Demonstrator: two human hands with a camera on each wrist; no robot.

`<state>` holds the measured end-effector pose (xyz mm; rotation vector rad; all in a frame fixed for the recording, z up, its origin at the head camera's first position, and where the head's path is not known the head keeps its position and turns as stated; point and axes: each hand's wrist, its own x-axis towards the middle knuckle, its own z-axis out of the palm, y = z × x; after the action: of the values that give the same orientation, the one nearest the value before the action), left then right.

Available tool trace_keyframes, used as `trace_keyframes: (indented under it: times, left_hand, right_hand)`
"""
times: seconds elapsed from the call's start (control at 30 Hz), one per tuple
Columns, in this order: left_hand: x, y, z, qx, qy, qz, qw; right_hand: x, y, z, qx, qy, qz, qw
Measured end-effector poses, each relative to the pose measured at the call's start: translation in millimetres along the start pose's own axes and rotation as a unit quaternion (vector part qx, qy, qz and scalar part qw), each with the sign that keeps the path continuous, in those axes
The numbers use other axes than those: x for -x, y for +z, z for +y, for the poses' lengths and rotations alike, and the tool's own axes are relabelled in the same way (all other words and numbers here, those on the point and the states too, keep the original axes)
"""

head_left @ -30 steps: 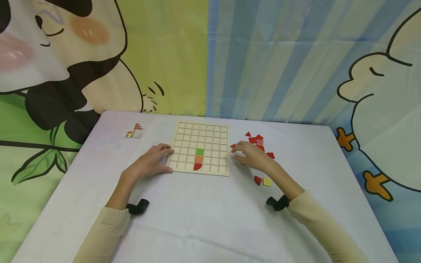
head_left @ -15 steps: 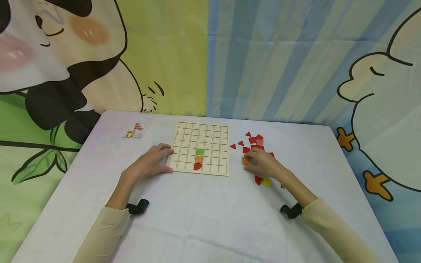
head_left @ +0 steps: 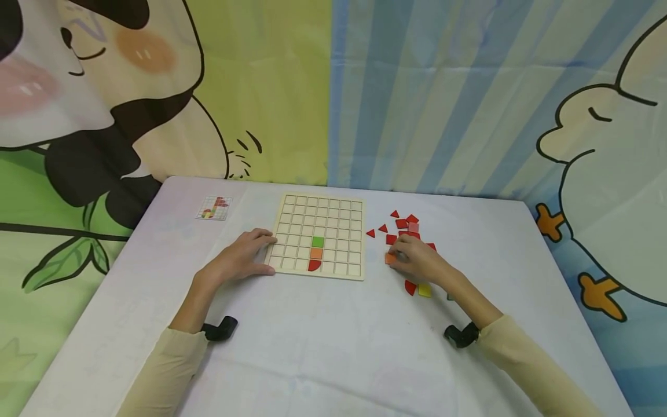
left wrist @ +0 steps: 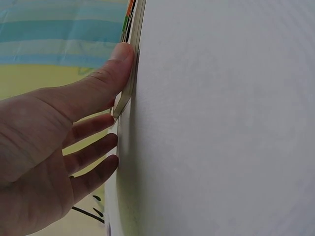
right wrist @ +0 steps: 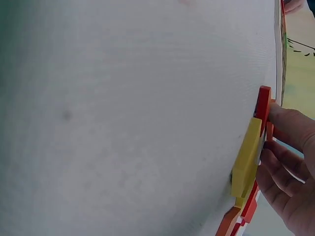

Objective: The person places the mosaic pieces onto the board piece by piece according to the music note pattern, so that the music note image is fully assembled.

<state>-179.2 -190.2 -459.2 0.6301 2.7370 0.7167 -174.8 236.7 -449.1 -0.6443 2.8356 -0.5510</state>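
My left hand (head_left: 239, 253) rests at the left edge of a wooden grid board (head_left: 341, 231), its thumb (left wrist: 118, 56) against the edge and the other fingers fairly straight. A green square (head_left: 318, 241), an orange square (head_left: 316, 253) and a red rounded piece (head_left: 314, 265) stand in one column of the board. To the right, my right hand (head_left: 419, 259) pinches another orange square tile (head_left: 389, 259) between thumb and fingers at table level. Around that hand lie several red pieces (head_left: 401, 223), and a yellow square (head_left: 424, 290) sits nearer me, seen large in the right wrist view.
A small printed pattern card (head_left: 214, 208) lies at the table's far left. Loose red triangles (head_left: 370, 233) are close to the board's right edge. A red quarter-round piece (head_left: 410, 288) touches or nearly touches the yellow square. A cartoon-printed cloth hangs behind the table.
My right hand has moved right and towards me, from beside the board to the orange square tile, uncovering red triangles. My left hand keeps its place at the board.
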Motion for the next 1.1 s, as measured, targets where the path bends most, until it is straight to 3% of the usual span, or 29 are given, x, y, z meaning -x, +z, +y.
trace_keyframes:
  times: [0.17,0.33,0.5,0.87,1.1]
  left_hand:
    - [0.0,0.5,-0.5,0.0,-0.001,-0.001,1.0]
    - [-1.3,0.4,-2.3,-0.003,0.0,-0.006,1.0]
    - [-2.3,-0.9,-2.3,-0.006,0.0,-0.012,0.9999]
    - [-2.0,-2.1,-3.9,-0.008,-0.005,-0.011,0.9999]
    - [-1.9,0.2,-3.6,-0.01,-0.004,-0.013,0.9999]
  right_hand:
    - [-4.6,-4,-4,-0.022,-0.008,-0.006,0.9997]
    - [-12.8,-8,-13,-0.067,-0.045,0.013,0.9966]
    - [-25.1,-15,-30,-0.091,-0.061,-0.003,0.994]
    - [-82.9,-14,-79,-0.043,-0.167,0.014,0.9848]
    - [-120.3,3,-97,-0.007,-0.165,-0.027,0.9858]
